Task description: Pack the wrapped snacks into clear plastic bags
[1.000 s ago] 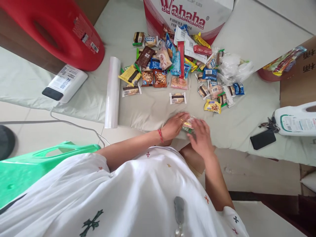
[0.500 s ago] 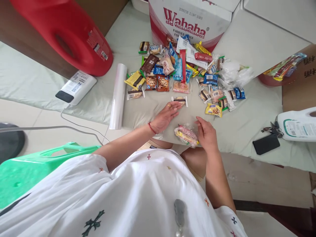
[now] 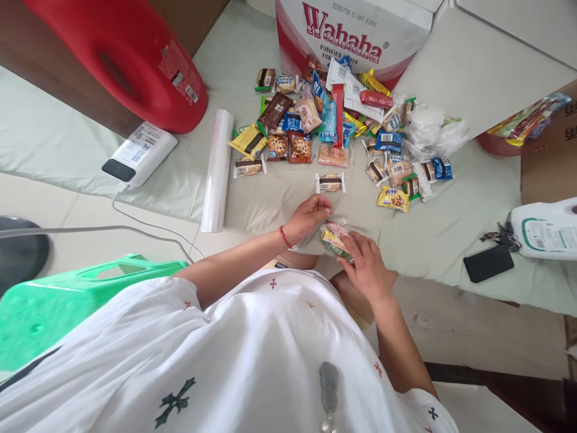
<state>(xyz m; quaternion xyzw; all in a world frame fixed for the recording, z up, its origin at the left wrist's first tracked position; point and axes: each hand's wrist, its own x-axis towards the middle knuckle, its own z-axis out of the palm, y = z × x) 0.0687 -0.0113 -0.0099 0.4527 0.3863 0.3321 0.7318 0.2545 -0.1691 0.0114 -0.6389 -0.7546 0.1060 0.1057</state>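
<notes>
A small bundle of snacks in clear plastic [image 3: 332, 234] rests at the near edge of the cloth-covered surface. My right hand [image 3: 368, 263] lies over its right side, fingers curled onto it. Just up and left of the bundle is my left hand [image 3: 307, 220], fingers bent and drawn together. Whether it pinches any plastic I cannot make out. Beyond it lies a single wrapped biscuit [image 3: 330, 183], apart from both hands. A yellow cookie packet [image 3: 393, 199] sits farther right.
A heap of wrapped snacks [image 3: 300, 123] lies against the Wahaha carton [image 3: 351, 36]. Left are a roll of clear film [image 3: 217, 171], a white device [image 3: 142, 155] and a red jug [image 3: 180, 90]. A black phone-like object [image 3: 489, 263], keys and a white bottle [image 3: 547, 230] are right.
My right hand has moved left onto the plastic-wrapped bundle, which has turned slightly. My left hand has drawn back from the single biscuit toward me, its fingers now more bent.
</notes>
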